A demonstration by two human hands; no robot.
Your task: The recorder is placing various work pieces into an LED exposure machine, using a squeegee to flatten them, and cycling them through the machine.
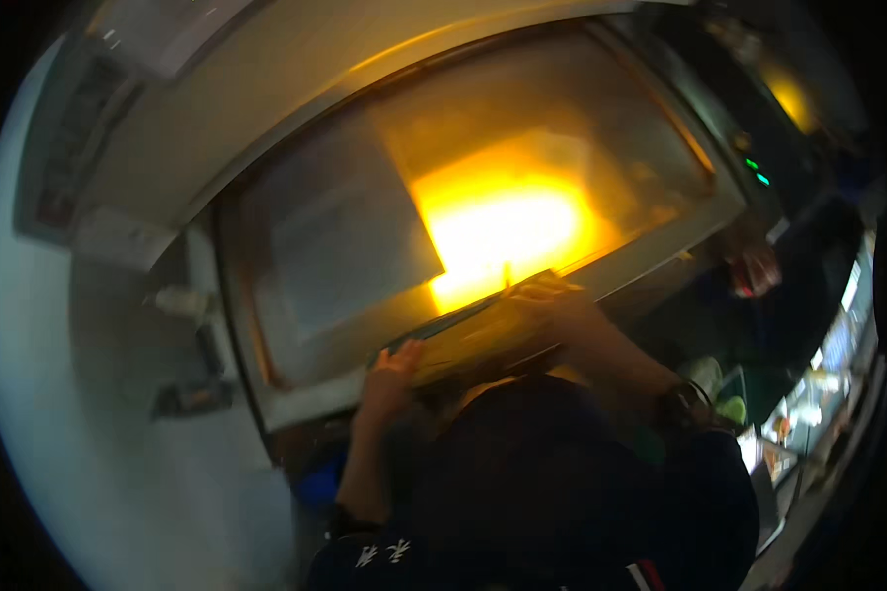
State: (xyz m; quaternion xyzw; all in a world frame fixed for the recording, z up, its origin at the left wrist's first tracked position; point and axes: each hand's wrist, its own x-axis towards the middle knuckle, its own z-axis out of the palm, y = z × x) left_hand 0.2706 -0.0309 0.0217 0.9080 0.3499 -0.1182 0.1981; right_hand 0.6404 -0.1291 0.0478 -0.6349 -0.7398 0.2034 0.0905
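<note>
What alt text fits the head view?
Both hands, left hand and right hand, grip a dark flat tray at the mouth of a metal oven glowing bright yellow inside; a watch is on the right wrist.

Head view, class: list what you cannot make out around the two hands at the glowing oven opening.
- Oven interior: washed out by yellow glare.
- Dark flat tray: contents lost in blur and glare.
- Left hand, right hand: fingers smeared; grip unclear.
- Right-edge items: too small, bent by the fisheye.
</note>
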